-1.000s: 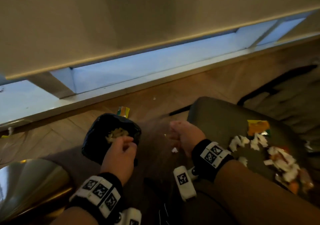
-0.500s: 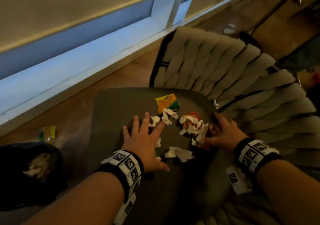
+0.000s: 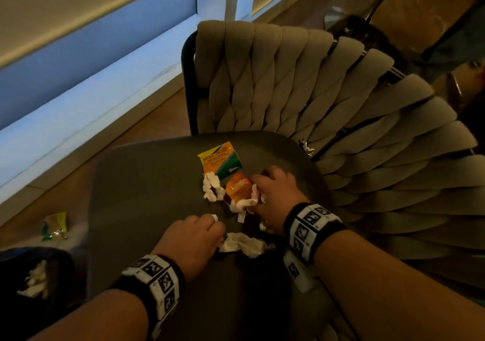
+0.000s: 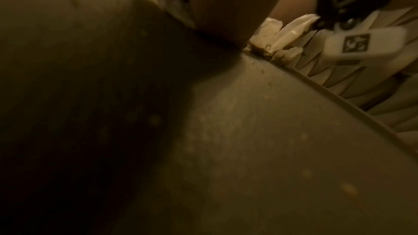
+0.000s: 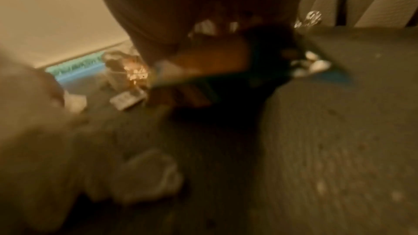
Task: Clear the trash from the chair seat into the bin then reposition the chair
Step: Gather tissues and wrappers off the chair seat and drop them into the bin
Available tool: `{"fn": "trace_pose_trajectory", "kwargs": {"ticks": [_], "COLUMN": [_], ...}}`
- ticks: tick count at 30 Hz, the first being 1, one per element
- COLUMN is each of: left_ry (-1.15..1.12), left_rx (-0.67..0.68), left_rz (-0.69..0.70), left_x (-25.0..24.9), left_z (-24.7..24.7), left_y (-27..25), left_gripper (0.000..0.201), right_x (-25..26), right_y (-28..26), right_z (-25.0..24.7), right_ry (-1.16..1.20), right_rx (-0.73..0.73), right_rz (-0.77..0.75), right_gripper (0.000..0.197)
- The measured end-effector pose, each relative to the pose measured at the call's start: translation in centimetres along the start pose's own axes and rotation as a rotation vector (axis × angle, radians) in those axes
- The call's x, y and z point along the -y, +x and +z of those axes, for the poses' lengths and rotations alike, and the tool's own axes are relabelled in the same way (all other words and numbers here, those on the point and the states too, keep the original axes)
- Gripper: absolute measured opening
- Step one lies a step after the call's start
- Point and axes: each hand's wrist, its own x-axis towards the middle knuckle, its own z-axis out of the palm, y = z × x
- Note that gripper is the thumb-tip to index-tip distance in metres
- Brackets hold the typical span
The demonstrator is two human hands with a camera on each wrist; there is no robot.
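Note:
The chair's dark grey seat (image 3: 147, 183) carries the trash: a yellow-green wrapper (image 3: 219, 161), white paper scraps (image 3: 211, 188), an orange wrapper (image 3: 237, 188) and a crumpled tissue (image 3: 242, 243). My right hand (image 3: 256, 196) curls round the orange wrapper and the scraps beside it. My left hand (image 3: 212, 229) lies knuckles-up on the seat with its fingers curled over small white scraps, just left of the tissue. The black bin (image 3: 34, 283) stands on the floor at lower left with white paper in it. The right wrist view is blurred; the orange wrapper (image 5: 210, 51) shows under my fingers.
The woven beige chair back (image 3: 315, 104) rises behind the seat. A bit of foil (image 3: 307, 147) sits where seat meets back. Another yellow wrapper (image 3: 53, 226) lies on the wooden floor near the bin. A lit window sill (image 3: 105, 83) runs along the left.
Both hands came from the bin to the chair seat. The left hand, spread flat half a second ago, has curled over scraps; the right hand has drawn the pile together and closed on it.

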Motion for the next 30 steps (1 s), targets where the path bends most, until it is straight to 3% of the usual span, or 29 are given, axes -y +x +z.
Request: {"fn": "trace_pose_trajectory", "kwargs": {"ticks": [4, 7, 10, 11, 15, 19, 22, 25, 30], "left_ry": [-0.156, -0.254, -0.464, -0.541, -0.957, -1.420, -1.369, -1.093, -1.154], "left_rx": [0.011, -0.079, -0.238, -0.314, -0.611, -0.832, -0.981, -0.893, -0.491], "left_rz": [-0.011, -0.019, -0.114, -0.162, -0.395, -0.594, -0.964, -1.293, -1.587], "left_x": [0.3, 0.8, 1.3, 1.6, 4.2, 11.2, 17.0, 21.8, 27.8], "left_z": [-0.8, -2.2, -4.5, -5.2, -7.0, -5.8, -2.0, 3.4, 10.7], "left_y": [-0.6, -1.8, -3.7, -4.5, -7.6, -12.9, -18.4, -24.2, -29.8], "left_gripper": [0.030, 0.029, 0.011, 0.004, 0.011, 0.011, 0.012, 0.015, 0.041], "right_x": [0.9, 0.7, 0.3, 0.6, 2.7, 8.9, 14.3, 18.9, 25.4], "right_y": [0.3, -0.2, -1.4, -2.2, -5.0, -8.0, -9.9, -9.7, -7.5], "right_z": [1.4, 0.8, -1.2, -2.1, -4.7, -5.2, -3.3, 1.2, 10.1], "right_ry": [0.040, 0.113, 0.305, 0.388, 0.629, 0.733, 0.886, 0.931, 0.784], "right_rx": [-0.002, -0.103, -0.260, -0.301, -0.367, -0.289, -0.138, 0.032, 0.178], "right_rz": [-0.046, -0.003, 0.078, 0.076, -0.006, -0.198, -0.306, -0.294, -0.222], "right_gripper": [0.019, 0.015, 0.010, 0.009, 0.011, 0.013, 0.014, 0.019, 0.013]}}
